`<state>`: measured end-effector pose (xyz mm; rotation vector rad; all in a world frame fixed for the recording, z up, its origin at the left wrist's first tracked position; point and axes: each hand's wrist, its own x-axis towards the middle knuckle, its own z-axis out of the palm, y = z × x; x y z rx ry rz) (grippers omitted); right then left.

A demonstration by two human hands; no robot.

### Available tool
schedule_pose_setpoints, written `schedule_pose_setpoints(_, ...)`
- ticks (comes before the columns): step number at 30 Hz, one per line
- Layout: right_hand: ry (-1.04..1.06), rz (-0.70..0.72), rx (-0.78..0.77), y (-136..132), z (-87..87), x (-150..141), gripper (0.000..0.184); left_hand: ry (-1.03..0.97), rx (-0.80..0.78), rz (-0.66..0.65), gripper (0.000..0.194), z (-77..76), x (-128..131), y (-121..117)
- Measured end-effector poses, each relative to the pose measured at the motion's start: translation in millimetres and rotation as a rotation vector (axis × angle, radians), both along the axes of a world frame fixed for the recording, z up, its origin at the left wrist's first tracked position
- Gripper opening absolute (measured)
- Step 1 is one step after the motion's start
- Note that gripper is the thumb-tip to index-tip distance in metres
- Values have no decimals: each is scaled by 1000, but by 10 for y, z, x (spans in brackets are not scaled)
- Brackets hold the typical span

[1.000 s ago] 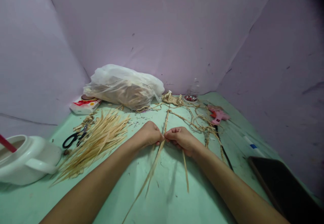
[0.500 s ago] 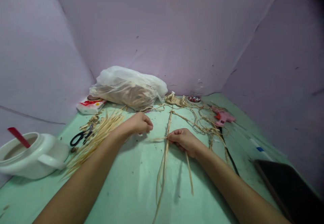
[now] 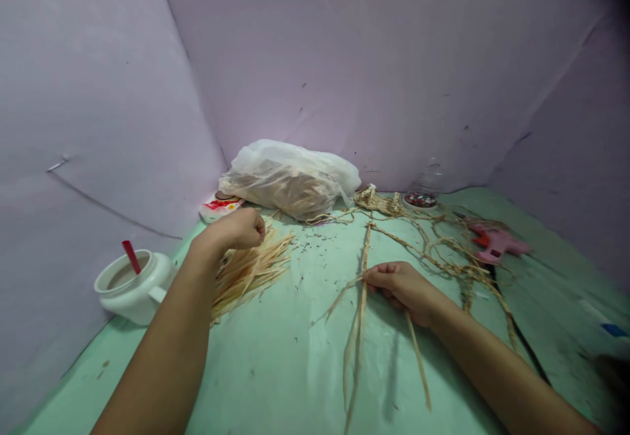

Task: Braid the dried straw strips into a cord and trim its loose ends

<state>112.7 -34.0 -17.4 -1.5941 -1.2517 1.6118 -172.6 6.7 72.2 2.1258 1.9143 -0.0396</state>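
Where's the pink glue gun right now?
In the head view, the pink glue gun is on the right of the green table, beside the tangled braided cord and farther back than the right hand.

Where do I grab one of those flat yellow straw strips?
Probably pinch a tip at the right edge of the flat yellow straw strips, coming from the right: tips fan apart there, while the person's left arm covers their left side.

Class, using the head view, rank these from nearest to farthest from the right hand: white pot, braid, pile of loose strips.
From the right hand:
1. Braid, pinched at its fingertips.
2. Pile of loose strips, to its left.
3. White pot, farther left, beyond the pile.
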Motion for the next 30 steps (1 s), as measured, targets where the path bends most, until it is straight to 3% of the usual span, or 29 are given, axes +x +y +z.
schedule_pose_setpoints(8,3,0,-3,8,-20,1,18,-80,-72,-21,15,-343,309,-7)
schedule_pose_setpoints(11,8,0,0,8,-18,-2,17,-109,-41,-13,10,-373,341,2)
schedule_pose_setpoints(15,-3,6,5,5,-16,-1,17,-284,73,-25,10,-221,272,34)
schedule_pose_setpoints(18,-12,9,9,8,-24,4,18,-677,293,136,14,-38,199,27)
schedule_pose_setpoints(20,-22,5,7,10,-30,8,17,-942,350,276,16,82,157,-9)
schedule_pose_setpoints(22,-26,2,-3,10,-32,9,16,-1188,315,334,17,193,120,-64)
schedule_pose_setpoints(25,-18,3,-11,5,-24,6,16,-1465,206,281,16,317,67,-143)
schedule_pose_setpoints(30,-25,9,-6,2,-8,-6,18,-1594,63,261,12,339,37,-154)
